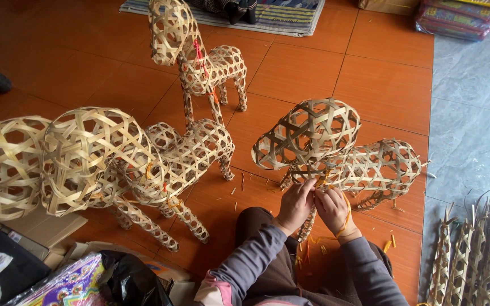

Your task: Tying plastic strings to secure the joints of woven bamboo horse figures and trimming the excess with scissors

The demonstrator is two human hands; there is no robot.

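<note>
Right now both hands, left hand [295,205] and right hand [332,208], are pinching an orange strip [345,218] at the woven bamboo horse [336,150], standing on the near-right floor [381,90]. Keeping the strip taut while binding should be giving a firmer joint.

Both hands meet ahead: left hand [296,205] and right hand [332,208], fingers seemingly pinched.

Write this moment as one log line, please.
left hand: on woven horse neck | right hand: pinching orange strip | finished horses: left, standing | floor: orange tile
</note>
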